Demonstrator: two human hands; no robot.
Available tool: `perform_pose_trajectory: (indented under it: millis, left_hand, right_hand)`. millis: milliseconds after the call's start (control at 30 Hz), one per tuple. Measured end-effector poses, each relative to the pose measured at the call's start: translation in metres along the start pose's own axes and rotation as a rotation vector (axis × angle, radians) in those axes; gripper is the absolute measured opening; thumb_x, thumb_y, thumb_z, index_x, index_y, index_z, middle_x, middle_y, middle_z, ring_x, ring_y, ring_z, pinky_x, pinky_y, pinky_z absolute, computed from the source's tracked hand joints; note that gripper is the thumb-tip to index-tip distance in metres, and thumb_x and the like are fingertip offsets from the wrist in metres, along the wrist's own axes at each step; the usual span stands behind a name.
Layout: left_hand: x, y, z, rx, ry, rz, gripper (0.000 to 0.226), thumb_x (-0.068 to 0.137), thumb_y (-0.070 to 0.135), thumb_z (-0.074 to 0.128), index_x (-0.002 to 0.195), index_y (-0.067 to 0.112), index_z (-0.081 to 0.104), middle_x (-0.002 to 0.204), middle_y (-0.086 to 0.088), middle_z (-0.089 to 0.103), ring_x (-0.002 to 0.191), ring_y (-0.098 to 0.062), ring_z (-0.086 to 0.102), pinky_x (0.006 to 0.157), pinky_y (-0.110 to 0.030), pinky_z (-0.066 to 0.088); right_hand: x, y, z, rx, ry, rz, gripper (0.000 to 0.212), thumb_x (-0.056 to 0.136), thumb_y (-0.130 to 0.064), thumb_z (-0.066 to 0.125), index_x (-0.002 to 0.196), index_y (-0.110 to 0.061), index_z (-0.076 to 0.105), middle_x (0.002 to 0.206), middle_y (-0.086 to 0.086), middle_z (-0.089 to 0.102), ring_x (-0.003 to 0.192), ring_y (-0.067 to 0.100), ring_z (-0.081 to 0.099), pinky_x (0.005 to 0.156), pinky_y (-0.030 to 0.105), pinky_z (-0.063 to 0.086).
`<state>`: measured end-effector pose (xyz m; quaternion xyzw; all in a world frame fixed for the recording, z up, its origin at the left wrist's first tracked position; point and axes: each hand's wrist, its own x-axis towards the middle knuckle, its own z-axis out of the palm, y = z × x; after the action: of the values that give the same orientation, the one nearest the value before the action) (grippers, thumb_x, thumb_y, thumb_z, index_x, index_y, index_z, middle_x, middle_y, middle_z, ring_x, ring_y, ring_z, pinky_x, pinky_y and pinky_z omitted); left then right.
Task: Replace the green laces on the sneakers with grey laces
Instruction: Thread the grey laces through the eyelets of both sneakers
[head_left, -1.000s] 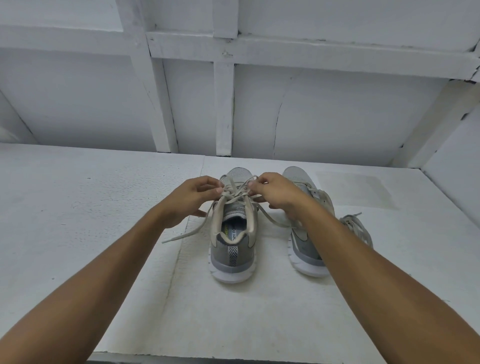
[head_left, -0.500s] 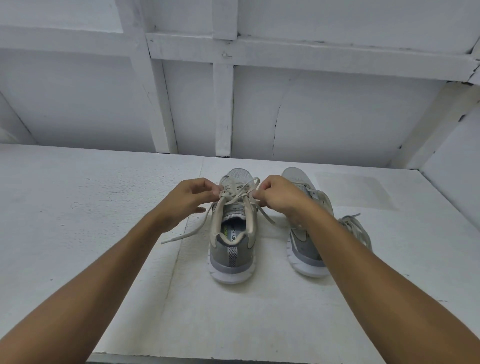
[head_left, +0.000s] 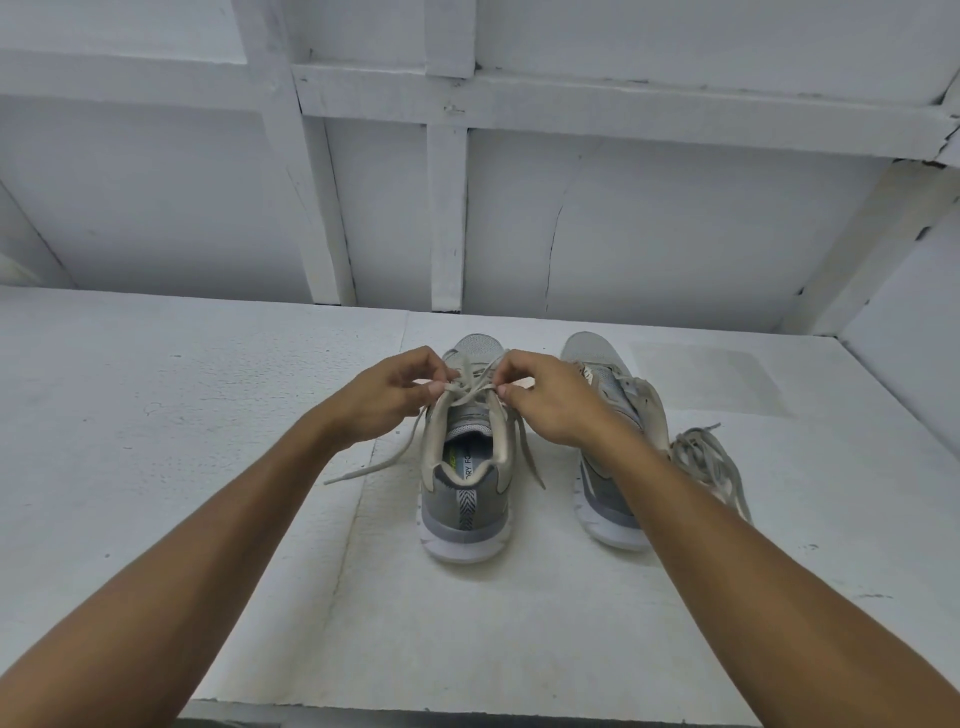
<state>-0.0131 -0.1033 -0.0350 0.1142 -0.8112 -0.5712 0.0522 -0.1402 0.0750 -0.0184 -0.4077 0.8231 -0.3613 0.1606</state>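
Grey lace (head_left: 470, 388), frame centre, looks limp and light. Left hand (head_left: 387, 397) and right hand (head_left: 550, 402) each pinch it just above the sneaker (head_left: 465, 499), probably the surest hold.

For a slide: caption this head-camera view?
Left hand and right hand pinch the lace on one sneaker; second sneaker and loose laces lie alongside.

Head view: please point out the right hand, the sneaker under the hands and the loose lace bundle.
right hand (head_left: 558, 405), head view, its back.
sneaker under the hands (head_left: 466, 508), head view, heel stripe.
loose lace bundle (head_left: 700, 451), head view, tangle middle.
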Motion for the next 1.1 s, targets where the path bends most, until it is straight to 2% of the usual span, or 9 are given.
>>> perform_pose_trajectory:
  millis: [133, 267, 400, 467, 567, 767, 867, 1033, 1100]
  left_hand:
    - [0.0, 0.003, 0.0, -0.067, 0.029, -0.028, 0.012, 0.1, 0.017, 0.051, 0.088, 0.018, 0.053, 0.131, 0.01, 0.058, 0.118, -0.016, 0.056, 0.098, -0.044, 0.044]
    - [-0.003, 0.001, -0.002, -0.067, 0.054, -0.032, 0.009, 0.099, 0.02, 0.053, 0.097, 0.014, 0.059, 0.136, 0.012, 0.052, 0.119, -0.007, 0.052, 0.102, -0.042, 0.039]
    - [-0.003, -0.007, -0.006, 0.023, 0.076, -0.014, 0.017, 0.096, 0.016, 0.058, 0.106, 0.022, 0.069, 0.139, 0.011, 0.05, 0.119, -0.007, 0.054, 0.102, -0.033, 0.04]
    - [-0.002, -0.01, -0.005, 0.021, 0.055, -0.003, 0.014, 0.091, 0.022, 0.064, 0.102, 0.021, 0.073, 0.135, 0.015, 0.056, 0.121, -0.01, 0.056, 0.104, -0.036, 0.042]
    - [-0.001, -0.008, -0.003, -0.002, 0.051, 0.019, 0.011, 0.089, 0.022, 0.066, 0.097, 0.018, 0.072, 0.119, 0.022, 0.063, 0.111, -0.004, 0.062, 0.097, -0.034, 0.048]
    - [0.0, -0.001, 0.0, -0.142, 0.024, 0.002, 0.01, 0.096, 0.019, 0.056, 0.087, 0.015, 0.056, 0.128, 0.006, 0.062, 0.114, -0.021, 0.062, 0.095, -0.044, 0.048]
    - [-0.002, 0.0, -0.002, -0.321, 0.031, -0.008, 0.01, 0.091, 0.024, 0.059, 0.086, 0.017, 0.056, 0.13, 0.002, 0.062, 0.115, -0.024, 0.062, 0.093, -0.049, 0.048]
    - [-0.006, -0.005, -0.002, -0.177, 0.073, -0.046, 0.019, 0.092, 0.02, 0.063, 0.111, 0.018, 0.064, 0.118, 0.008, 0.067, 0.112, -0.017, 0.062, 0.09, -0.039, 0.051]
    - [-0.007, -0.005, 0.001, -0.122, 0.072, -0.039, 0.015, 0.091, 0.022, 0.064, 0.106, 0.02, 0.068, 0.114, 0.01, 0.069, 0.109, -0.014, 0.063, 0.094, -0.042, 0.05]
  right_hand:
    - [0.001, -0.006, -0.003, -0.03, -0.025, 0.076, 0.017, 0.1, -0.024, 0.037, 0.087, -0.017, 0.046, 0.081, -0.003, 0.053, 0.071, 0.014, 0.044, 0.062, 0.029, 0.036]
    - [0.003, -0.004, -0.006, 0.066, -0.034, 0.15, 0.016, 0.096, -0.02, 0.04, 0.09, -0.014, 0.054, 0.089, 0.001, 0.061, 0.088, 0.025, 0.061, 0.082, 0.042, 0.05]
    - [0.005, 0.005, -0.006, 0.075, -0.107, 0.111, 0.015, 0.091, -0.007, 0.055, 0.093, -0.019, 0.062, 0.099, -0.001, 0.067, 0.08, 0.01, 0.058, 0.068, 0.023, 0.042]
    - [0.006, 0.007, -0.004, 0.074, -0.101, 0.07, 0.009, 0.091, -0.01, 0.061, 0.093, -0.018, 0.064, 0.099, 0.001, 0.068, 0.079, 0.011, 0.057, 0.068, 0.023, 0.039]
    - [0.006, 0.006, -0.002, 0.074, -0.059, 0.043, 0.009, 0.092, -0.013, 0.061, 0.088, -0.021, 0.063, 0.099, 0.002, 0.069, 0.087, 0.018, 0.06, 0.071, 0.027, 0.044]
    - [0.007, -0.002, -0.005, 0.17, -0.067, 0.25, 0.021, 0.091, -0.029, 0.036, 0.091, -0.018, 0.053, 0.106, 0.004, 0.066, 0.099, 0.027, 0.066, 0.088, 0.046, 0.051]
    - [0.005, -0.002, -0.009, 0.279, -0.096, 0.295, 0.018, 0.094, -0.025, 0.037, 0.095, -0.017, 0.054, 0.109, -0.002, 0.067, 0.098, 0.017, 0.066, 0.088, 0.04, 0.049]
    - [0.003, 0.006, -0.008, 0.181, -0.121, 0.181, 0.009, 0.09, -0.01, 0.058, 0.096, -0.015, 0.064, 0.108, 0.005, 0.069, 0.094, 0.018, 0.062, 0.078, 0.027, 0.046]
    - [0.002, 0.005, -0.007, 0.193, -0.113, 0.14, 0.009, 0.092, -0.009, 0.06, 0.091, -0.017, 0.064, 0.105, 0.006, 0.07, 0.088, 0.017, 0.061, 0.072, 0.023, 0.046]
